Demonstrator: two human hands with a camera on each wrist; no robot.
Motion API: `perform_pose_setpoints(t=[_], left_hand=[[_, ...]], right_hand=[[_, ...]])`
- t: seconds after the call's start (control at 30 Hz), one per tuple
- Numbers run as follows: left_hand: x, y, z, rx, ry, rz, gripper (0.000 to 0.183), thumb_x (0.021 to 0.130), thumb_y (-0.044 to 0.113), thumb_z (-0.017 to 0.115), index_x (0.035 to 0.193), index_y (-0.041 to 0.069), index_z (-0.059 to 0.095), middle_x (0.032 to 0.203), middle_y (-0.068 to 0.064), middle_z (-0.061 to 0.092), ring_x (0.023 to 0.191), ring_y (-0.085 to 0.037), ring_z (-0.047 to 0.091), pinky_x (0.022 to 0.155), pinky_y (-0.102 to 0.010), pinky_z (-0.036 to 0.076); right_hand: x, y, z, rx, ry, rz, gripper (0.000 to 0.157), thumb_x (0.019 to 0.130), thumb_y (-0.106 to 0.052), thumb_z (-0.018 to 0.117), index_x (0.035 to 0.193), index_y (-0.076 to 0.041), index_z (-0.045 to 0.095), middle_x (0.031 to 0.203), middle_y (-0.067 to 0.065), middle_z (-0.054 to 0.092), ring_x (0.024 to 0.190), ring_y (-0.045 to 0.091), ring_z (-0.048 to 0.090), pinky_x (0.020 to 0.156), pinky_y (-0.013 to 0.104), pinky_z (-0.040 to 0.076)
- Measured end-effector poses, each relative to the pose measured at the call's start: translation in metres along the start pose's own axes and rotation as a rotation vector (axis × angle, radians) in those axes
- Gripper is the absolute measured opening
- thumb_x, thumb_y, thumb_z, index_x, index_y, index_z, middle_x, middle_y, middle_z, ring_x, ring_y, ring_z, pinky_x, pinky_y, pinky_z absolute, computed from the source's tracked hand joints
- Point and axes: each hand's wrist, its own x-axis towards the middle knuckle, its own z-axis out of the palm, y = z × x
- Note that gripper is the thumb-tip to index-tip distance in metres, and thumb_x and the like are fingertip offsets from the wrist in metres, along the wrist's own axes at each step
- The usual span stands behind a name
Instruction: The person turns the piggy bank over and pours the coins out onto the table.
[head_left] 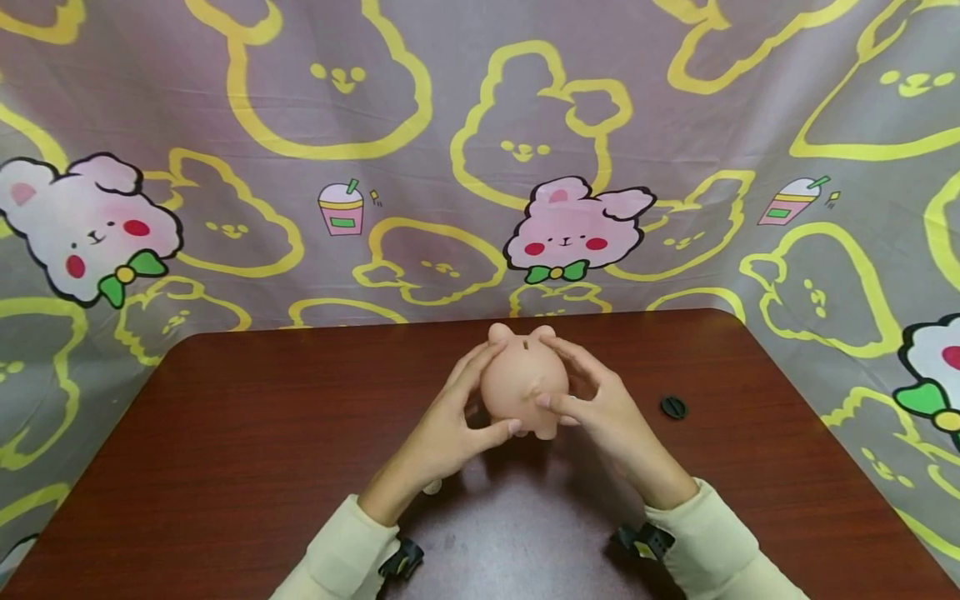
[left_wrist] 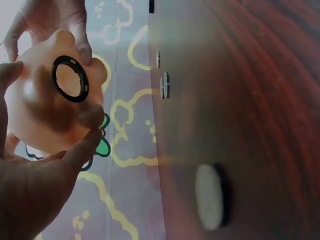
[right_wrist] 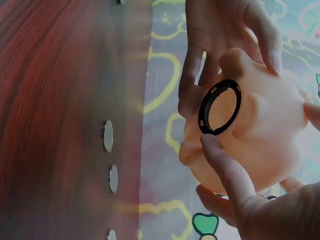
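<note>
A pink piggy bank [head_left: 521,379] is held up between both hands over the table, its coin slot facing up in the head view. My left hand [head_left: 442,429] grips its left side, thumb low and fingers up near an ear. On the other side my right hand [head_left: 615,421] holds it, with the thumb on the near face. Both wrist views show the underside, where a black ring [right_wrist: 204,114] frames an uncovered round hole. The right thumb tip lies right at this ring. Coins [right_wrist: 108,135] lie on the table below the bank.
A round black plug [head_left: 674,407] lies on the brown table [head_left: 300,400], to the right of the hands. One coin [head_left: 432,487] shows beside the left wrist. A cartoon-printed cloth [head_left: 420,192] hangs behind the table and along its sides.
</note>
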Motion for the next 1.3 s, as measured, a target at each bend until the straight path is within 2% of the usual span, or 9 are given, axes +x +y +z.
perform_pose_setpoints(t=[0.2, 0.33, 0.6, 0.77, 0.87, 1.0, 1.1, 1.2, 1.3], left_hand=[[0.001, 0.003, 0.001, 0.021, 0.02, -0.082, 0.084, 0.095, 0.016, 0.079, 0.164, 0.03, 0.034, 0.168, -0.001, 0.03, 0.139, -0.028, 0.053, 0.101, -0.037, 0.056], [0.001, 0.004, 0.001, 0.03, 0.015, -0.15, 0.083, 0.096, 0.018, 0.078, 0.165, 0.031, 0.033, 0.169, 0.0, 0.029, 0.138, -0.028, 0.052, 0.096, -0.04, 0.058], [0.001, 0.003, 0.0, 0.061, 0.021, -0.177, 0.083, 0.095, 0.023, 0.079, 0.163, 0.036, 0.035, 0.169, 0.001, 0.029, 0.135, -0.026, 0.052, 0.09, -0.041, 0.058], [0.001, 0.004, -0.002, -0.055, 0.019, -0.195, 0.085, 0.092, 0.016, 0.082, 0.162, 0.036, 0.037, 0.168, 0.0, 0.031, 0.134, -0.034, 0.054, 0.078, -0.037, 0.064], [0.0, 0.004, -0.003, -0.093, 0.022, -0.167, 0.086, 0.089, 0.01, 0.084, 0.16, 0.034, 0.041, 0.166, -0.002, 0.033, 0.135, -0.037, 0.053, 0.075, -0.038, 0.065], [-0.001, 0.005, -0.005, 0.023, 0.024, -0.12, 0.086, 0.084, 0.014, 0.088, 0.155, 0.038, 0.047, 0.167, 0.001, 0.032, 0.136, -0.033, 0.051, 0.082, -0.037, 0.062], [-0.002, 0.007, -0.005, 0.175, 0.022, -0.085, 0.087, 0.08, 0.016, 0.091, 0.152, 0.042, 0.05, 0.167, 0.005, 0.031, 0.138, -0.029, 0.051, 0.095, -0.041, 0.056], [-0.002, 0.012, -0.002, 0.378, 0.009, -0.027, 0.087, 0.078, 0.02, 0.093, 0.152, 0.041, 0.051, 0.168, 0.003, 0.032, 0.14, -0.029, 0.052, 0.101, -0.048, 0.054], [-0.003, 0.017, 0.002, 0.606, -0.006, 0.037, 0.086, 0.078, 0.026, 0.093, 0.152, 0.037, 0.052, 0.169, -0.002, 0.032, 0.143, -0.03, 0.05, 0.094, -0.052, 0.059]], right_hand=[[0.004, 0.002, -0.001, 0.176, -0.02, 0.146, 0.062, 0.101, -0.014, 0.066, 0.159, -0.021, 0.045, 0.158, 0.007, 0.046, 0.116, 0.026, 0.063, 0.074, 0.039, 0.063], [0.005, 0.003, -0.001, 0.21, -0.021, 0.186, 0.061, 0.101, -0.015, 0.064, 0.159, -0.019, 0.043, 0.154, 0.011, 0.046, 0.11, 0.028, 0.067, 0.072, 0.039, 0.063], [0.004, 0.005, 0.0, 0.18, -0.027, 0.169, 0.061, 0.102, -0.016, 0.063, 0.159, -0.019, 0.042, 0.159, 0.012, 0.043, 0.114, 0.027, 0.065, 0.074, 0.04, 0.063], [0.002, 0.006, 0.001, 0.149, -0.063, 0.121, 0.063, 0.101, -0.016, 0.066, 0.16, -0.022, 0.043, 0.161, 0.009, 0.042, 0.122, 0.027, 0.061, 0.078, 0.041, 0.063], [0.002, 0.007, 0.001, 0.137, -0.102, 0.097, 0.065, 0.102, -0.016, 0.067, 0.16, -0.025, 0.041, 0.163, 0.005, 0.04, 0.127, 0.026, 0.058, 0.083, 0.041, 0.063], [0.002, 0.01, -0.004, 0.102, -0.167, 0.072, 0.075, 0.098, -0.008, 0.071, 0.162, -0.025, 0.036, 0.167, 0.005, 0.037, 0.131, 0.024, 0.055, 0.089, 0.035, 0.06], [0.002, 0.012, -0.006, 0.017, -0.209, 0.03, 0.087, 0.092, -0.002, 0.075, 0.164, -0.024, 0.032, 0.168, 0.007, 0.034, 0.129, 0.027, 0.055, 0.089, 0.03, 0.057], [0.002, 0.014, -0.007, -0.074, -0.233, -0.003, 0.095, 0.088, 0.0, 0.079, 0.165, -0.025, 0.029, 0.17, 0.008, 0.03, 0.126, 0.031, 0.055, 0.087, 0.028, 0.056], [0.001, 0.017, -0.007, -0.117, -0.251, -0.002, 0.102, 0.086, 0.002, 0.079, 0.166, -0.025, 0.024, 0.169, 0.012, 0.028, 0.121, 0.035, 0.058, 0.084, 0.028, 0.058]])
